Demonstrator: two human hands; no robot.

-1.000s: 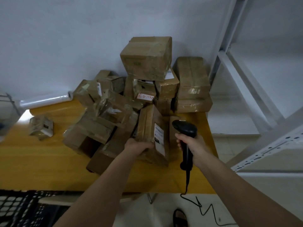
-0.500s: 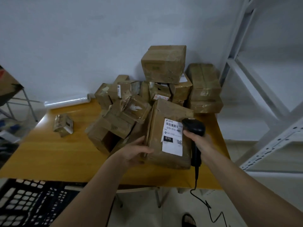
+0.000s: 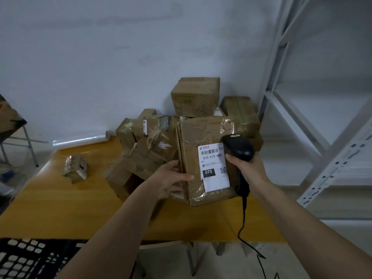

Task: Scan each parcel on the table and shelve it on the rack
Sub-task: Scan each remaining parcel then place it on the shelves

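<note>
Lifted and tilted up since a moment ago, the parcel (image 3: 203,158) now shows its white label (image 3: 213,167) face-on. The left hand (image 3: 171,181) grips its left edge, thumb across the front, fingers curled behind. At 3 o'clock of the label, the right hand (image 3: 248,171) is wrapped around a black scanner (image 3: 238,148), whose head sits just beside the barcode. At 12 o'clock behind, more boxes (image 3: 195,96) are piled on the wooden table (image 3: 60,202). A white rack (image 3: 322,137) stands at 3 o'clock.
</note>
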